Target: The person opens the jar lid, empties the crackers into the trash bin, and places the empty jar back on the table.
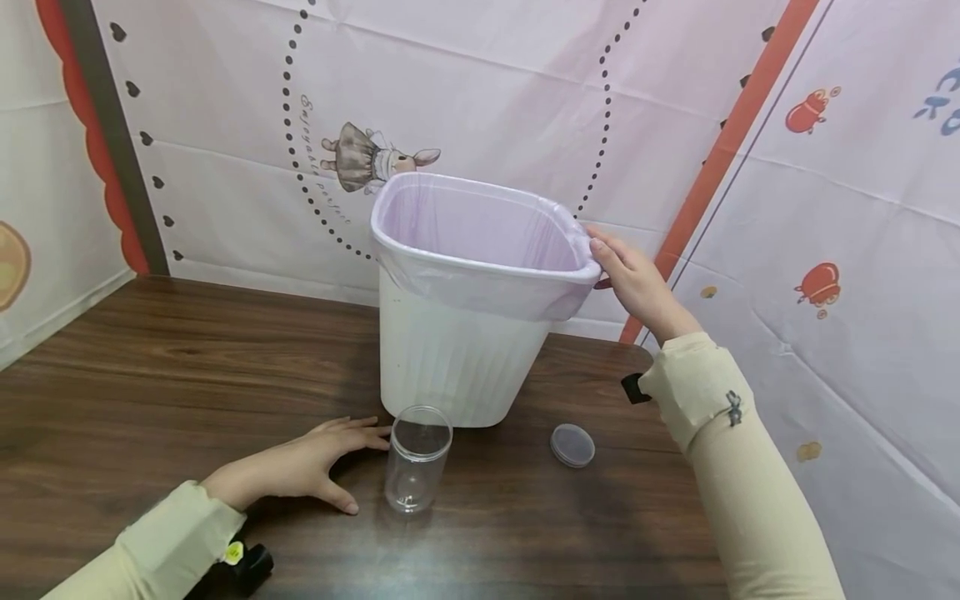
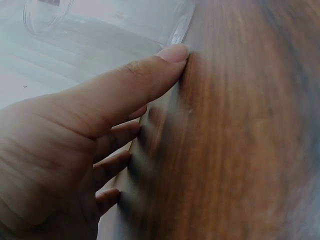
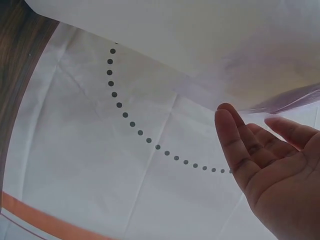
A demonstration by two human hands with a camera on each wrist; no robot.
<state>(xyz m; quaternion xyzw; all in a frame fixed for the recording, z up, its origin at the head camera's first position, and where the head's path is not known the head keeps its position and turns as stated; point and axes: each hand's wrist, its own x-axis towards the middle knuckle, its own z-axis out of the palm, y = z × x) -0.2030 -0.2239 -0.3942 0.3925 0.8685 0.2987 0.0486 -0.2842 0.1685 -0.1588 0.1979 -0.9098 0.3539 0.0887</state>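
A white trash bin (image 1: pixel 457 350) stands on the table in the head view, lined with a thin lilac bag (image 1: pixel 487 287) folded over its rim. At its right rim corner, my right hand (image 1: pixel 633 279) touches the edge with fingertips and thumb; the right wrist view shows those fingers (image 3: pixel 232 135) nearly straight beside the bag. In front of the bin is an upright clear jar (image 1: pixel 417 467) without its lid. My left hand (image 1: pixel 307 462) is just left of the jar, its thumb and fingers spread low over the table and holding nothing.
A round translucent lid (image 1: pixel 572 446) lies on the table right of the jar. The dark wooden table (image 1: pixel 187 400) meets a printed cloth (image 1: pixel 247 167) hung behind it, with more cloth (image 1: pixel 862 375) along the right side.
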